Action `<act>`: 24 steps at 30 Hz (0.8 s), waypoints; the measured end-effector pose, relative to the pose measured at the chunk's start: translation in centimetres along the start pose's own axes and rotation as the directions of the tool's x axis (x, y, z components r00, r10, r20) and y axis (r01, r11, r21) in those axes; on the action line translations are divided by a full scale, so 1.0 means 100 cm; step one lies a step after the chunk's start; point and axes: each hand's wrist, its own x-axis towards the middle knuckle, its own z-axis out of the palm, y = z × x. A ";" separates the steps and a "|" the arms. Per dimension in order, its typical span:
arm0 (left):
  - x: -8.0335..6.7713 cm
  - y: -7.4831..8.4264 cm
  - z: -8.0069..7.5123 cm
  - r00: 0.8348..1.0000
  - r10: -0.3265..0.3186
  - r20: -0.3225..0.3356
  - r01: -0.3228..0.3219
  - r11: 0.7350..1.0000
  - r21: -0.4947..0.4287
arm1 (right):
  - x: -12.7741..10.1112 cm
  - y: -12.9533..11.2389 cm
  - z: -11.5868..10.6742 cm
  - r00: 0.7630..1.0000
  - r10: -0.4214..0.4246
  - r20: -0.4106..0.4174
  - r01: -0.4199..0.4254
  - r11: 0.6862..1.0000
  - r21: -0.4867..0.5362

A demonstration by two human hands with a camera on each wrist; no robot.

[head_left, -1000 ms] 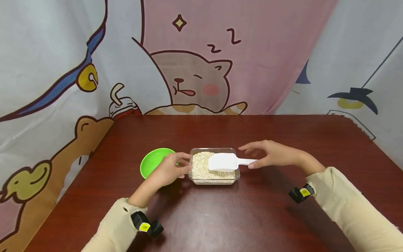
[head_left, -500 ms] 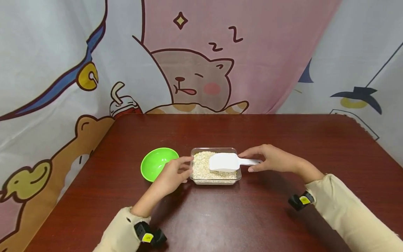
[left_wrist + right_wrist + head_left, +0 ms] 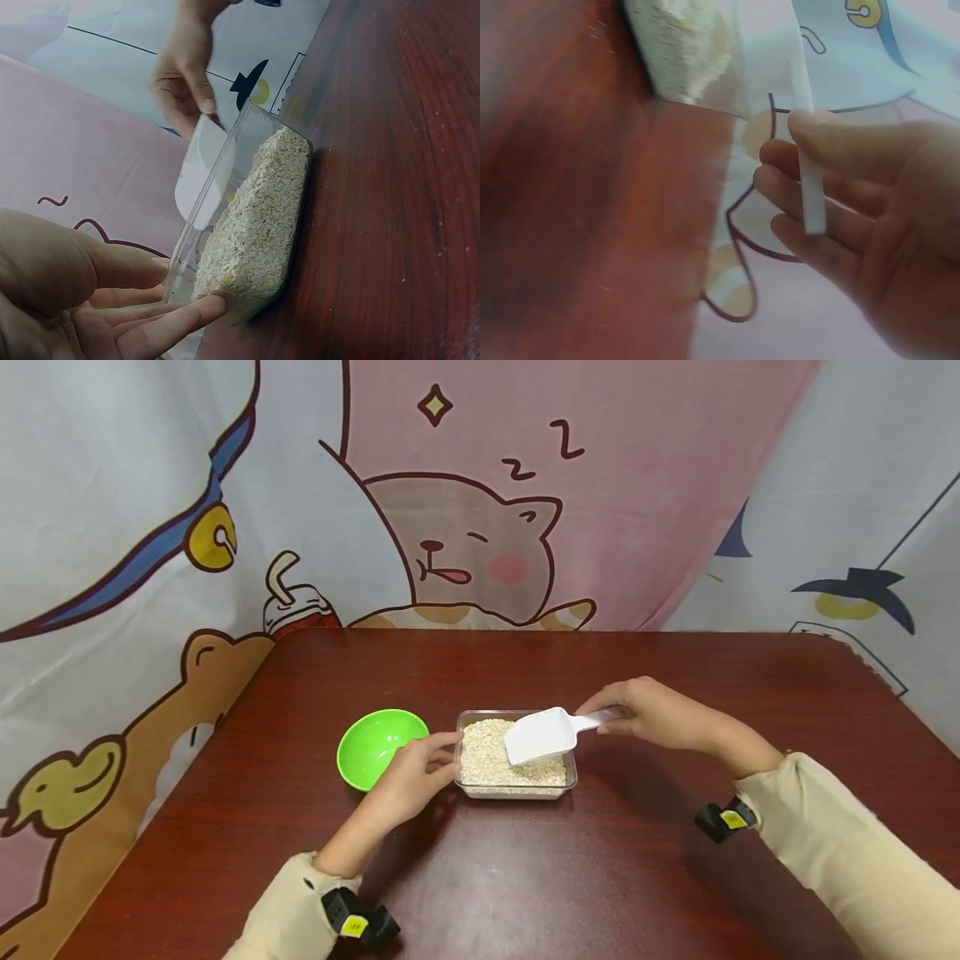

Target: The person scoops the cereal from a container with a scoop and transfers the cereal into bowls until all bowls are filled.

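A white plastic scoop (image 3: 542, 735) is tilted over a clear rectangular container (image 3: 517, 792) of pale rolled oats (image 3: 483, 756). Its blade tip points down to the left; whether it touches the oats, I cannot tell. My right hand (image 3: 663, 714) pinches the scoop's handle (image 3: 810, 180) between thumb and fingers, raised at the container's right side. At the container's left end rests my left hand (image 3: 412, 777), its fairly straight fingers (image 3: 176, 326) and thumb touching the clear wall. Just behind that hand stands a bright green bowl (image 3: 375, 745), partly hidden by it.
Everything stands on a dark red-brown wooden table (image 3: 480, 877). A cartoon-printed curtain (image 3: 465, 527) hangs behind the table and along its sides. Both sleeves carry a black wrist device (image 3: 723, 820).
My right hand has taken hold of the scoop handle and lifted it, so the scoop now slants down to the left. My left hand stays at the container, touching its left end.
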 end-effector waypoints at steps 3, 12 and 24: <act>0.000 0.000 0.000 1.000 0.003 0.003 -0.003 1.000 0.002 | 0.005 -0.007 -0.013 0.999 -0.034 0.001 0.034 0.996 -0.087; 0.001 0.001 0.000 1.000 0.003 0.008 -0.003 1.000 0.017 | 0.013 -0.033 -0.039 0.996 -0.080 0.049 0.091 0.949 -0.301; 0.001 0.002 0.000 1.000 0.008 0.004 -0.008 1.000 0.029 | 0.020 -0.049 -0.040 0.998 0.013 0.069 0.017 0.909 -0.416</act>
